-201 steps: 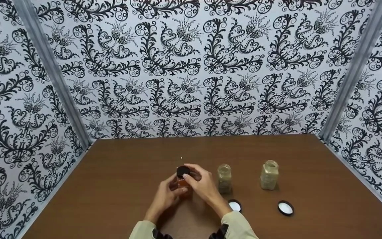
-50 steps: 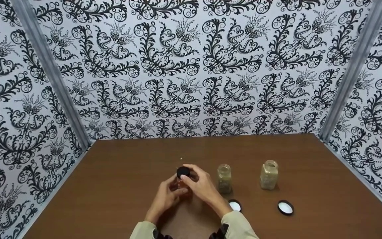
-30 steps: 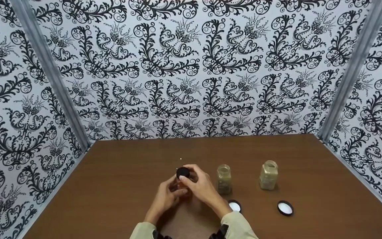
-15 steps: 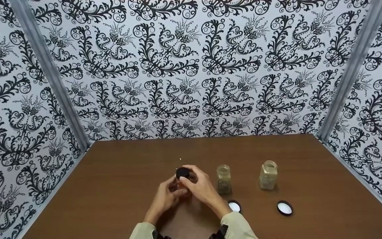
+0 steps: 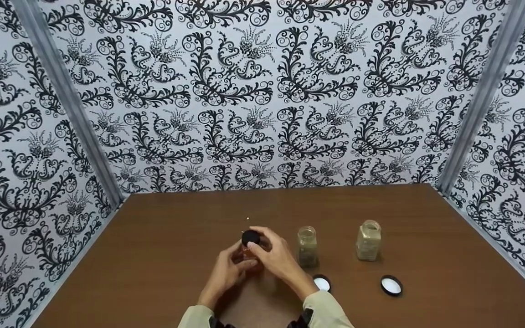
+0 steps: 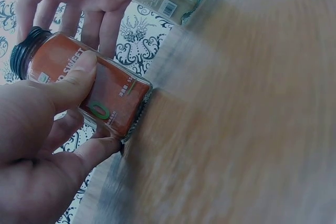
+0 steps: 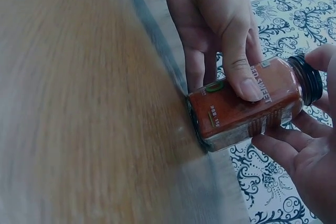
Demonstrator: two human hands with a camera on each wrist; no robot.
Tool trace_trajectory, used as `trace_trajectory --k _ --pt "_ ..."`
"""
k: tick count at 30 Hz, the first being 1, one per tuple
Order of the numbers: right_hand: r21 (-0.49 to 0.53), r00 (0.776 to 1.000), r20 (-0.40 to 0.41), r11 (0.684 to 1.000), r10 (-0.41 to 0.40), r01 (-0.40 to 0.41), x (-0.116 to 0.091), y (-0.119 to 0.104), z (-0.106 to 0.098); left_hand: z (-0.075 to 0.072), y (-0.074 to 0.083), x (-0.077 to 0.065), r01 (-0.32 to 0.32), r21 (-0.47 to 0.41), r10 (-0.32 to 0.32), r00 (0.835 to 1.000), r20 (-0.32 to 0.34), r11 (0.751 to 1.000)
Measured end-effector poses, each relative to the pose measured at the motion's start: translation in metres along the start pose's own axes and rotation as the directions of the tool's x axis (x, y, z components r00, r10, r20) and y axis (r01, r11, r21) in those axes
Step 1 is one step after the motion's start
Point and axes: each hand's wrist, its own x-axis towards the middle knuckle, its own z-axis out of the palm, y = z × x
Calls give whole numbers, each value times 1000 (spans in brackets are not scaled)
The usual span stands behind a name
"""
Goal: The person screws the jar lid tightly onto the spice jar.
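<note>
In the head view a glass spice jar [image 5: 248, 252] of orange-red powder stands upright near the table's middle under a black screw lid [image 5: 250, 238]. My left hand [image 5: 227, 272] grips the jar's body, its thumb across the label [image 6: 113, 85], part of which reads "SWEET". The fingers of my right hand [image 5: 278, 257] pinch the lid from the right side, thumb at the near edge. In the right wrist view the jar [image 7: 231, 116] has its base at the tabletop, and the ridged lid [image 7: 311, 81] sits on its neck. My fingers hide much of the jar in the head view.
Two lidless glass jars of greenish-beige powder stand to the right, a nearer jar [image 5: 308, 248] and a farther jar [image 5: 368, 241]. Two black lids lie white side up, one lid [image 5: 322, 283] beside my right wrist, another lid [image 5: 391, 285] farther right. Patterned walls [image 5: 253, 114] surround the table [image 5: 162, 255].
My right thumb has shifted slightly left along the lid's near edge since the oldest frame. Both hands stay on the jar and lid; the other jars and lids stay put.
</note>
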Motion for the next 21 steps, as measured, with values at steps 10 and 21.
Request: trace_trajectory --k 10,21 --pt "35 999 -16 999 31 -30 0 1 2 0 -1 0 -10 11 10 1000 -4 1000" --pt "54 999 10 998 39 -40 0 -1 1 -1 0 0 24 -28 -24 1000 9 999"
